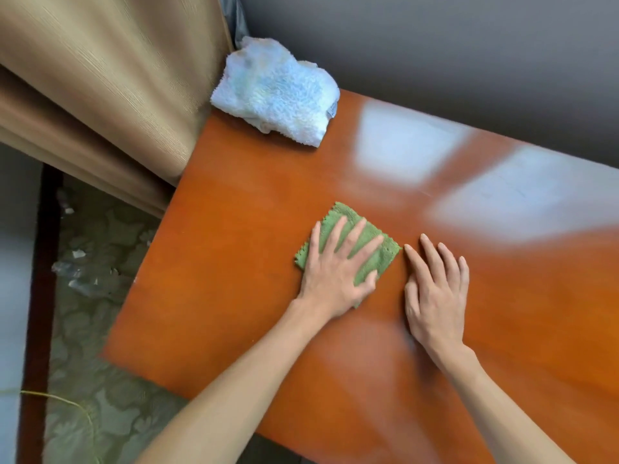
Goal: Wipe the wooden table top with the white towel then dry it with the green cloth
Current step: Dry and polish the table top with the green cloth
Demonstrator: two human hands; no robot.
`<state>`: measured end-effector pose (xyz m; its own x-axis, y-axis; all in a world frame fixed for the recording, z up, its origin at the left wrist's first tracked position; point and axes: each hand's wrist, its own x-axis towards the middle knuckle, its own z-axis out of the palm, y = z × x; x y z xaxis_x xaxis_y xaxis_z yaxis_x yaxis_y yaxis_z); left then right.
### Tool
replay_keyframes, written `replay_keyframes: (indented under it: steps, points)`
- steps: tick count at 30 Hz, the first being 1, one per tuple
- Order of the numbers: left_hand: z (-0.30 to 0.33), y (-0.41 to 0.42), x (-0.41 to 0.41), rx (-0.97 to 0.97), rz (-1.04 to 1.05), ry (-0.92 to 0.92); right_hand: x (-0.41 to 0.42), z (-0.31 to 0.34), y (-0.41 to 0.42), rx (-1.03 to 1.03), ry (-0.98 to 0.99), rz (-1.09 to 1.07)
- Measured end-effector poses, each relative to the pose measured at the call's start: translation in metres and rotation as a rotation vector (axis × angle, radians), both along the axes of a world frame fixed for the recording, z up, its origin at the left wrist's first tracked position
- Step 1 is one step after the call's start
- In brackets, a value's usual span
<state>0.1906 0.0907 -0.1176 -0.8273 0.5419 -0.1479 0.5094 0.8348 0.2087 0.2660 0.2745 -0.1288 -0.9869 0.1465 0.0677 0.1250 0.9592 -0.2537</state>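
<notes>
On the tabletop [254, 182], the left hand [338, 269] presses flat, fingers spread, on the green cloth [368, 242]; the right hand [435, 289] rests open just beside it. White towel [274, 92] lies bunched at the far corner, so drying appears underway. Recommend overlapping strokes under even pressure, covering every edge.

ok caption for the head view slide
Left hand presses square green cloth flat on orange wooden table; crumpled white towel set aside.
</notes>
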Motion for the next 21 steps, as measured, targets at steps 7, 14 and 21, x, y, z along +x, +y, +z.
replay_keyframes:
  steps: [7,14,21]
  points:
    - [0.002,-0.173,-0.082,-0.111,0.638,0.008,0.001,-0.004,0.001,0.019,0.018,-0.013]
    - [0.008,-0.213,0.04,-0.157,0.691,-0.045,0.001,-0.005,0.001,0.017,0.028,-0.026]
    - [0.003,-0.063,0.149,-0.127,0.174,-0.116,0.0,-0.006,0.001,0.017,0.044,-0.027]
